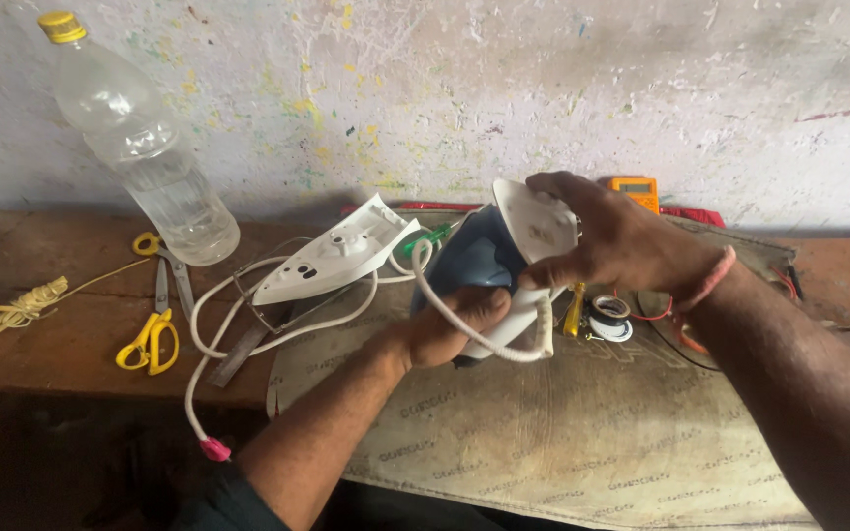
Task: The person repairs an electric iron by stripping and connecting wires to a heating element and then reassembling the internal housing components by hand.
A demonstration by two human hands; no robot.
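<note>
Head view, far left: a bundle of tan cord [22, 307] lies on the brown tabletop [61, 344].
Bottle: a clear plastic bottle [145, 157] with a yellow cap leans against the wall.
Scissors: yellow-handled scissors [154, 320] lie flat below it.
Cover: a white iron cover [336, 258] rests on the looped white cable [248, 324].
Left hand [450, 329]: fingers clamped under the iron body [489, 265], cable across them.
Iron body: held above the mat [563, 433].
Right hand [622, 241]: fingers closed on the iron's white top.
Behind: an orange meter [637, 189].

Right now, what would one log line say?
left hand: grips iron body | right hand: holds its white end | cord: across left fingers
</note>
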